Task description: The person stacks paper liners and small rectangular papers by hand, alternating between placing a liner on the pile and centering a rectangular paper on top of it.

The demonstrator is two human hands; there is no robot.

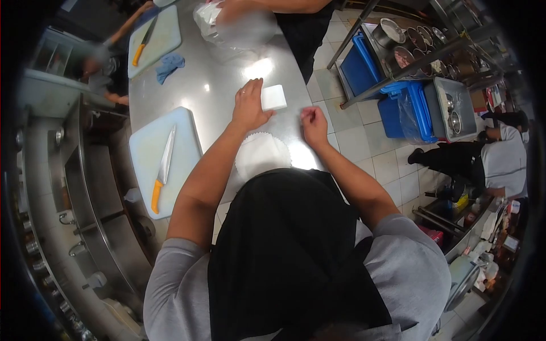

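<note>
My left hand lies flat on the steel table, its fingers apart, touching the left edge of a small white square block. My right hand rests near the table's right edge with its fingers curled in; whether it pinches something small I cannot tell. Between my forearms, close to my body, lies a round white scalloped paper.
A white cutting board with an orange-handled knife lies to my left. A second board with a knife and a blue cloth sit farther away. Another person handles a clear plastic bag across the table. Blue bins stand on the floor.
</note>
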